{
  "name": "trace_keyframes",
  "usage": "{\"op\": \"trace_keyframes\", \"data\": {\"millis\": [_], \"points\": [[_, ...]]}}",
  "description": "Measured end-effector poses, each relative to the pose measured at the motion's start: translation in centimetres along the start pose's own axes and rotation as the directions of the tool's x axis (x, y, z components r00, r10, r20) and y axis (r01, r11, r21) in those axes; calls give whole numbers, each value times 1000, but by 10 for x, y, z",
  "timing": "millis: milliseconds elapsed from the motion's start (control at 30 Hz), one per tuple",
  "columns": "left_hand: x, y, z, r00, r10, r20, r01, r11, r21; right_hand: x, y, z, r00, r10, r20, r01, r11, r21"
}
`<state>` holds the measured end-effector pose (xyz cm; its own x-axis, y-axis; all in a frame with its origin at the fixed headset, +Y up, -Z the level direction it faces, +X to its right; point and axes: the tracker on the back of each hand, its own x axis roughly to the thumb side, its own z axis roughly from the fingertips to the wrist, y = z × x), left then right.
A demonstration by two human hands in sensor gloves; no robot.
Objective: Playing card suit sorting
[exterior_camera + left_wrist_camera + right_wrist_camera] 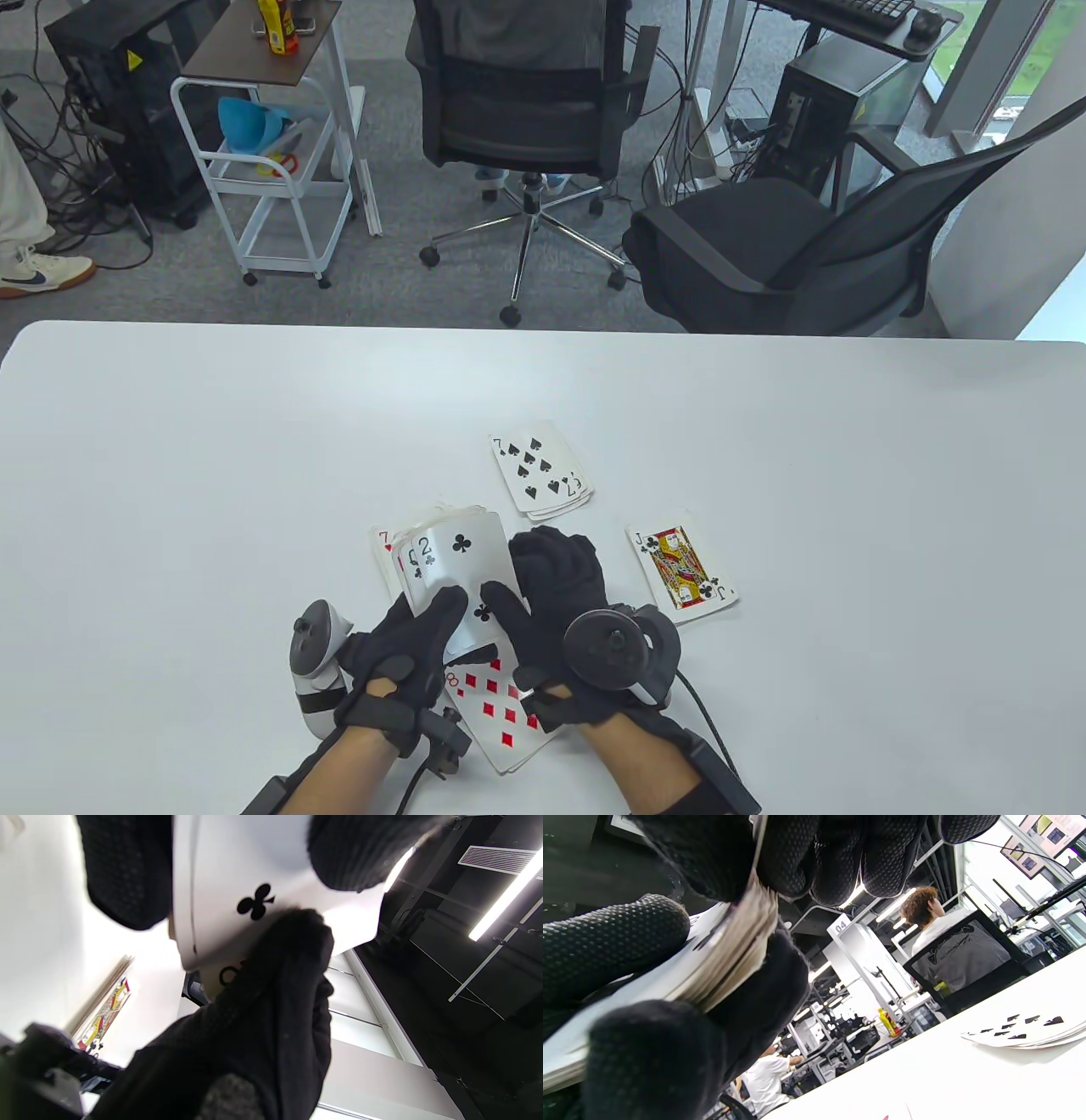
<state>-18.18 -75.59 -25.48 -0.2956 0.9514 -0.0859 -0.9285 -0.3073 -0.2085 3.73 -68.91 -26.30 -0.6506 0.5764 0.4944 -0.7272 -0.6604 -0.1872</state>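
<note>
Both hands curl onto the fanned deck above the table, left hand thumb pressing the 2 of clubs, right hand fingers wrapping its right edge, long axis pointing away, slightly left-tilted.

A fanned deck, two of clubs uppermost, is held face up above the worktop near its front edge. Far of it lies a small pile topped by the seven of spades. To the right lies the jack of clubs, face up. Nearest sits a pile showing the eight of diamonds.
</note>
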Motion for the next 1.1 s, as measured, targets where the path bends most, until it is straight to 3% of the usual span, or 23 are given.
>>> {"op": "trace_keyframes", "data": {"millis": [567,733,867,967,1100], "points": [[-1,0,-1,1000,-3,-12,3,1000,-4,-15,-21,-7,996,52,-77,-57,997,-60],[-1,-1,-1,1000,-5,-14,5,1000,-11,-46,-54,-14,978,43,-204,-72,988,-138],[-1,-3,-2,1000,-10,-12,9,1000,-20,-87,-87,-13,915,107,-390,-181,970,-159],[-1,-4,-2,1000,-8,-8,7,1000,-22,-120,-103,-11,816,208,-540,-262,965,-23],[0,-3,-2,1000,-2,-5,2,1000,-20,-150,-100,-9,717,291,-634,-221,957,189]]}}
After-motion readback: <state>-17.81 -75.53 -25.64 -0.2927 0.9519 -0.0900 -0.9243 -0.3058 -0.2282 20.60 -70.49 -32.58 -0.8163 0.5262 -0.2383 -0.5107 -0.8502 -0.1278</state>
